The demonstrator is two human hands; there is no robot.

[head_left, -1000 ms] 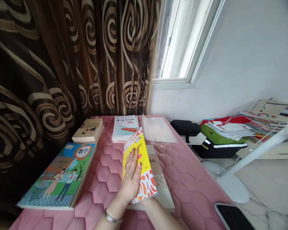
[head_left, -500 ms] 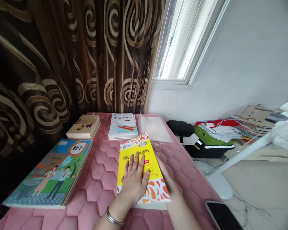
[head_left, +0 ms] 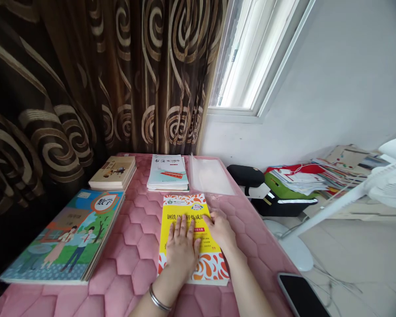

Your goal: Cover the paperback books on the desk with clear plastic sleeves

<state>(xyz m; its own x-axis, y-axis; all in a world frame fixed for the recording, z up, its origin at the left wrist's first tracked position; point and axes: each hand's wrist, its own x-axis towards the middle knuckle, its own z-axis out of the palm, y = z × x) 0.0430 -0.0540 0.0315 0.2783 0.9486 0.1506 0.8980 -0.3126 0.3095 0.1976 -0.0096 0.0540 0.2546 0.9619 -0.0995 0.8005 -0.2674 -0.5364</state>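
A yellow paperback book [head_left: 206, 248] with an orange-and-white patterned border lies in front of me on a pink quilted surface [head_left: 141, 237]. My left hand [head_left: 181, 248] rests flat on its cover, fingers spread, a silver bangle at the wrist. At the book's upper right edge is my right hand [head_left: 221, 229], its thumb on the cover and its fingers curled by the edge, partly out of sight. Pages show along the book's near edge. Beyond it sits a stack of light-blue booklets [head_left: 168, 171], beside a clear plastic sleeve [head_left: 211, 176].
On the left is a pile of large textbooks [head_left: 66, 237], with small beige books [head_left: 114, 171] behind it. A phone [head_left: 302, 295] lies at the right edge. Past that edge stand a white fan [head_left: 326, 204] and a black bin [head_left: 280, 207]. A patterned curtain [head_left: 135, 88] hangs behind.
The yellow book has gone from slightly skewed and raised to straighter and flatter. My right hand has moved from beside its right edge up onto the upper right of the cover.
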